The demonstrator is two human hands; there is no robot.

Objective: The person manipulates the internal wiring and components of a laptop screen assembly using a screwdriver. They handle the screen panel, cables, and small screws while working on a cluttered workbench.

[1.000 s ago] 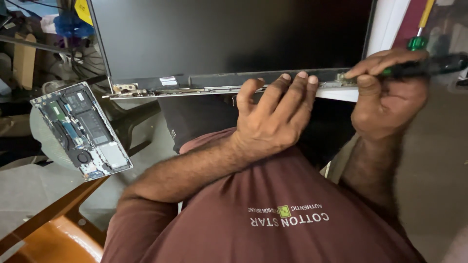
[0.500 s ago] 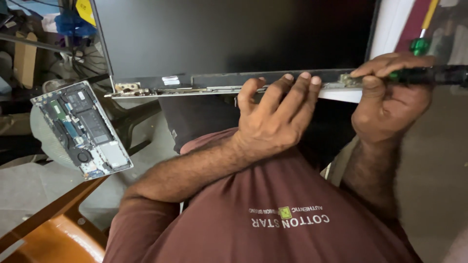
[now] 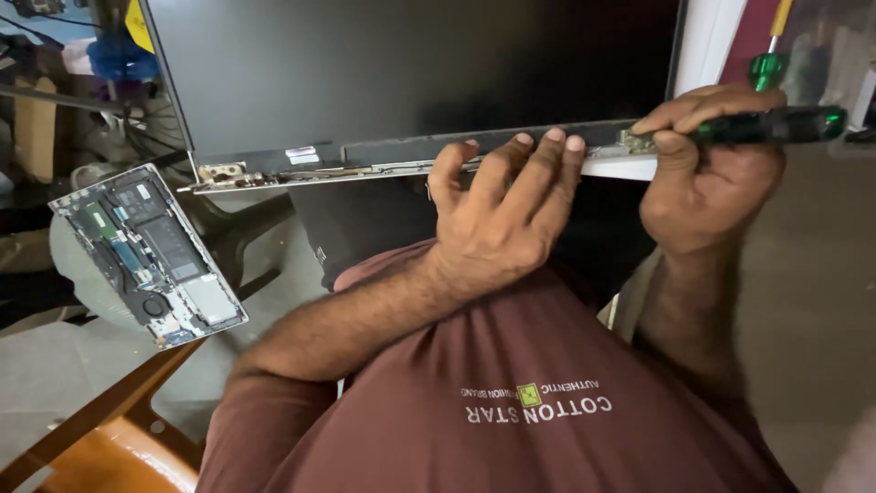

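Observation:
A detached laptop display panel (image 3: 411, 73), dark and unlit, stands upright in front of me on its hinge edge. My left hand (image 3: 502, 219) grips that lower edge near the middle, fingers curled over the frame. My right hand (image 3: 712, 183) is closed around a screwdriver with a dark green handle (image 3: 776, 125), held level with its tip at the panel's right hinge (image 3: 639, 140). The left hinge (image 3: 224, 172) is bare metal and free. My maroon shirt (image 3: 511, 393) fills the bottom of the view.
An opened laptop base (image 3: 146, 256) with its board and battery exposed lies tilted at the left on a round surface. A second green-and-yellow screwdriver (image 3: 771, 55) stands at the upper right. A wooden chair arm (image 3: 100, 429) is at the lower left.
Hardly anything has changed: both hands keep their grip at the panel's lower edge, and the screwdriver stays at the right hinge, its handle shifting only slightly.

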